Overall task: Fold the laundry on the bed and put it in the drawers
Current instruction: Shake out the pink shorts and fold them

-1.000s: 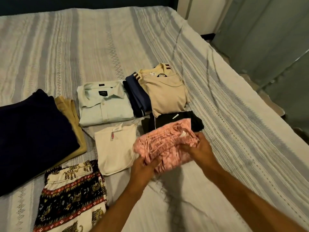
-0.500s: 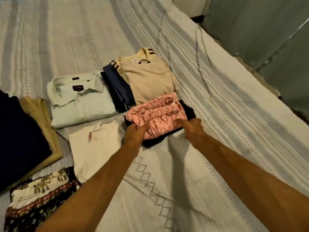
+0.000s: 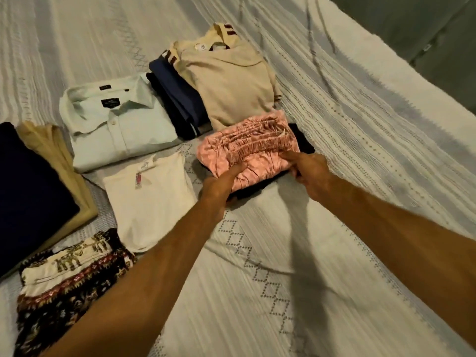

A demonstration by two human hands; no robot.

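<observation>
Gripping the near edge of a folded pink garment (image 3: 247, 148), the left hand (image 3: 221, 185) has its fingers curled over the crumpled cloth at the lower left corner, while the right hand (image 3: 310, 171) pinches the right end with bent fingers — both are closed on the fabric, neither slack. The pink piece is soft and printed, with a gathered, ruched elastic band along its far side, and it lies on top of a black folded garment (image 3: 305, 141) whose edges show on the right and underneath.

Just behind sits a beige polo shirt (image 3: 231, 83) with a striped collar, stacked over navy folded clothes (image 3: 180, 99). To the left lies a pale mint dress shirt (image 3: 121, 122), crisp and buttoned, and in front of it a cream top (image 3: 149, 199), flat and square. Further left — a large dark navy piece (image 3: 31, 191) over tan trousers (image 3: 61, 161), and near the lower corner a folded patterned garment (image 3: 67, 284) with elephant motifs. All rest on a ribbed white bedspread (image 3: 270, 292) stitched with diamond rows.
</observation>
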